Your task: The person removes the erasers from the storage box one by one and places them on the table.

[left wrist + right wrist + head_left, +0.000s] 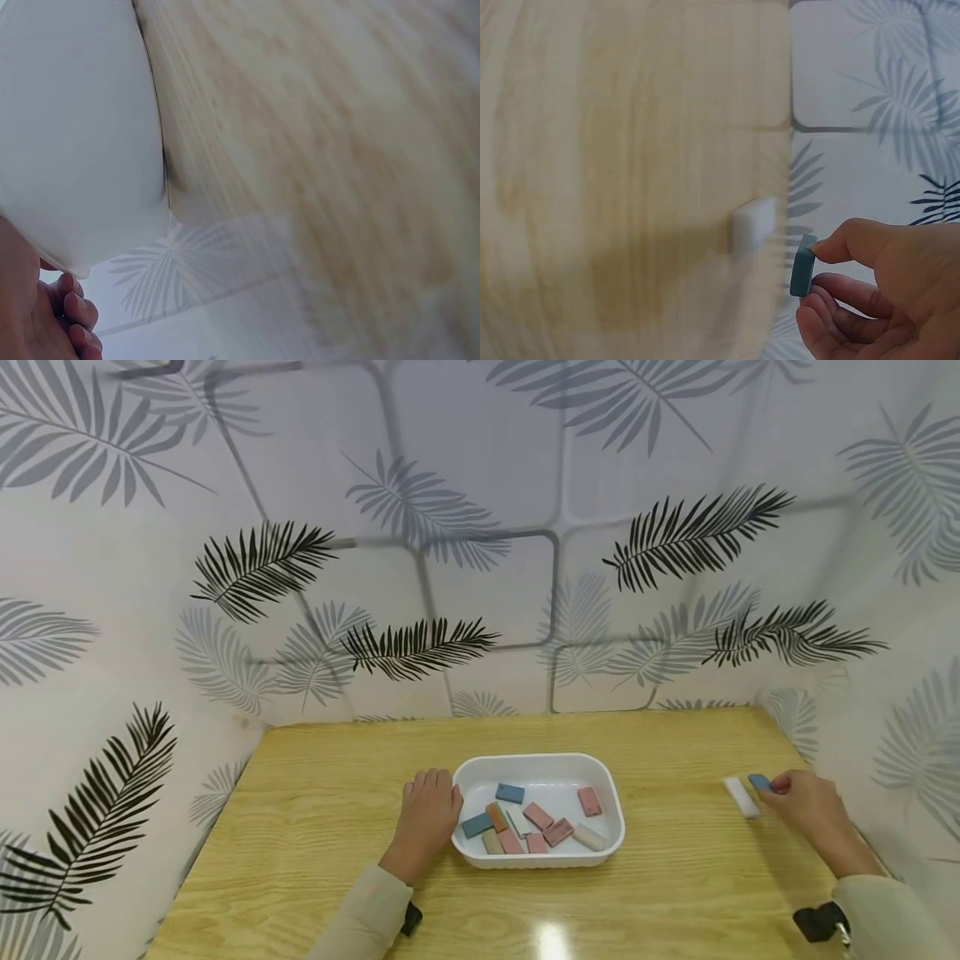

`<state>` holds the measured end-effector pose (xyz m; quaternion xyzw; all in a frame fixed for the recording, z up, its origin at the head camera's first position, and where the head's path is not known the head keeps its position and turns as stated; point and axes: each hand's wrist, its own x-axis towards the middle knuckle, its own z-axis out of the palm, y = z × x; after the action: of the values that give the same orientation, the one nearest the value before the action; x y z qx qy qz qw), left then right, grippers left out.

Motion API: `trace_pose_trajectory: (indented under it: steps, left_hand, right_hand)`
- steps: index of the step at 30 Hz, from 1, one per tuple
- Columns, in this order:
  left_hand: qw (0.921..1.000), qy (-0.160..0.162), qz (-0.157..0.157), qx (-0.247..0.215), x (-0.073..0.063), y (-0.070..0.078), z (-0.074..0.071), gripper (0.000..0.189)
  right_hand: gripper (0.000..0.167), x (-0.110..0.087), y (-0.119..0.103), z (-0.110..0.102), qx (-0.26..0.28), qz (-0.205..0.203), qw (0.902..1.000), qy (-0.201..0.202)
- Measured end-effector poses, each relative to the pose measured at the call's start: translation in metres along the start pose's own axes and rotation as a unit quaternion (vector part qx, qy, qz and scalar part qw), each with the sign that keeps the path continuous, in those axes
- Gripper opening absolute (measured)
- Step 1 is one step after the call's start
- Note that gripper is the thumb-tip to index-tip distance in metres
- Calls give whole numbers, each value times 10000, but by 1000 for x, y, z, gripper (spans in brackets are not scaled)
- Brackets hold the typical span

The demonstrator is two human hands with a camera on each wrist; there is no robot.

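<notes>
One left hand (426,814), fingers curled, is at the left end of the white tray (540,861), touching the rim; whether it grips it, I can't tell! Inside, small blocks (558,832) lie scattered, pink, blue, orange and pale. Across the wooden table (675,877), well right of the tray, lies a white block (742,797). And just beside it, the blue block (803,265), off the table, pinched between the right hand's (889,292) thumb and fingers!
</notes>
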<state>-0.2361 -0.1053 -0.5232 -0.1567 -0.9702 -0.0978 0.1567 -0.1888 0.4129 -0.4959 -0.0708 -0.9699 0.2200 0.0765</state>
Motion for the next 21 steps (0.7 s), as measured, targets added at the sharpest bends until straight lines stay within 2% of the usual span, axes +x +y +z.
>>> trace_pose_trajectory:
  steps: [5, 13, 21]
  left_hand:
    - [10000, 27, 9, -1, 0, -1, 2, 19]
    - [9999, -62, -75, -43, 0, 0, 0, 19]
    - [9999, -120, -96, -41, -1, -1, 1, 20]
  right_hand:
    - [30, -1, 12, 11, 85, -15, 9999, -58]
    - [30, 1, 10, 15, 76, 64, 9996, -281]
    - [31, -1, 11, 17, 163, 242, 9990, -329]
